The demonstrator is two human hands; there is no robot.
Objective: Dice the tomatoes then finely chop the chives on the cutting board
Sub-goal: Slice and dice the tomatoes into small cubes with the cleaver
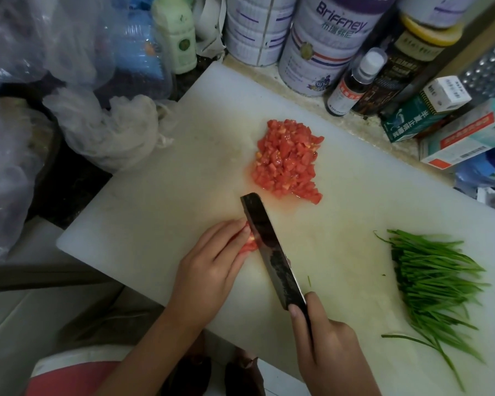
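Dim, cluttered speckled countertop (363, 127)

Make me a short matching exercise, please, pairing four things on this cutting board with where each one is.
Things:
1. chives
2. knife
3. diced tomato
4. tomato piece

Places:
A. heaped at the far middle of the cutting board
B. gripped by the right hand
C. held by the left hand, against the blade
D. lying uncut near the right edge

Pairs: 1-D, 2-B, 3-A, 4-C.
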